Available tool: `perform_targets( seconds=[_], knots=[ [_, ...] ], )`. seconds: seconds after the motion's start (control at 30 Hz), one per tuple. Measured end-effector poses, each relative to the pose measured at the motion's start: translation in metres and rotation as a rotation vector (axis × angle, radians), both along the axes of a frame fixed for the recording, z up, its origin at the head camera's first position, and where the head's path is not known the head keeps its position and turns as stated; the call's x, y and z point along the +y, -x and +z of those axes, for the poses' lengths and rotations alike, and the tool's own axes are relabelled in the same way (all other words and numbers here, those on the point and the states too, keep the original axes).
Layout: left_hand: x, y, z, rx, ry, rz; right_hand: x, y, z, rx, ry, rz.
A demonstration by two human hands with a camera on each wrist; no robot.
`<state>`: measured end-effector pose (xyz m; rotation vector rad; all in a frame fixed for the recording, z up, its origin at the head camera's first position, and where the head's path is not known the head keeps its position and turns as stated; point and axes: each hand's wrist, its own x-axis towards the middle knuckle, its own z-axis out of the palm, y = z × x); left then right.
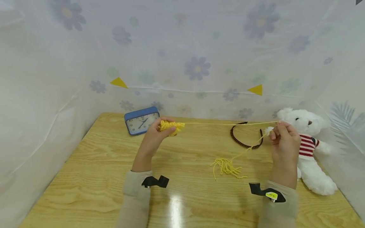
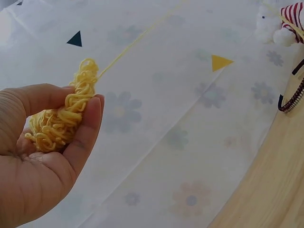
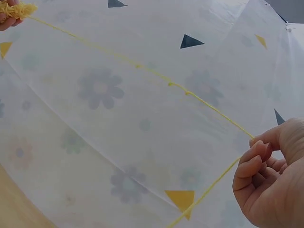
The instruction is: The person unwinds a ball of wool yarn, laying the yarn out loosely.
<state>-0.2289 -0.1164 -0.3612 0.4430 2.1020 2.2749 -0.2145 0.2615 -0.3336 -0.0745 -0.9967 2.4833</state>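
- Two hands at work on yellow yarn, both raised above the bench (image 1: 94, 177) toward its far edge.
- Left hand (image 1: 152, 137): thumb and fingers wrapped part-way round the yarn bundle (image 1: 172, 126), a loopy, bunched-up clump that pokes out past the fingertips.
- Right hand (image 1: 285, 144): thumb and fingertips pinch a single yarn strand (image 1: 228, 123), other fingers curled in. Strand runs pretty much straight between the hands, with a few little kinks in it (right wrist view).
- From the right hand the yarn drops to a tuft of loose ends (image 1: 226, 166) lying right of the bench's middle.
- Handling, my guess: really light, soft and squashy, not slippery, nothing to break, but those loops look snag-happy. I'd hold the clump round its thick middle, lightly, and pinch the strand near the tuft end so the loops don't bunch up.
- Containers: can't spot any.
- Also around: blue clock (image 1: 141, 118) by the bench's far left corner, just behind the left hand; dark braided headband (image 1: 231, 133) near the far edge, right of centre; white teddy bear (image 1: 316, 177) along the right edge, striped top on.
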Motion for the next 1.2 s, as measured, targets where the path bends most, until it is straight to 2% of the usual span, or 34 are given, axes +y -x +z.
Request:
perform_targets(
  seconds=[0.33, 0.53, 0.67, 0.8, 0.93, 1.07, 1.2],
  knots=[
    [-0.013, -0.001, 0.006, -0.017, -0.093, 0.064, 0.014, -0.004, 0.003, 0.063, 0.152, -0.012],
    [-0.017, -0.001, 0.007, 0.001, -0.124, 0.064, 0.019, -0.005, 0.001, 0.077, 0.157, 0.011],
    [-0.019, -0.001, 0.007, -0.011, -0.138, 0.070, 0.020, -0.006, 0.000, 0.079, 0.162, 0.025],
    [-0.019, -0.002, 0.007, -0.021, -0.145, 0.068, 0.019, -0.006, -0.002, 0.073, 0.099, 0.070],
    [-0.014, -0.003, 0.009, -0.017, -0.131, 0.049, 0.016, -0.005, -0.005, 0.039, -0.088, 0.169],
    [-0.006, -0.003, 0.009, -0.014, -0.109, 0.009, 0.012, -0.005, -0.009, -0.053, -0.461, 0.285],
    [0.003, -0.004, 0.009, -0.018, -0.074, -0.029, 0.008, -0.002, -0.014, -0.102, -0.863, 0.398]
  ],
)
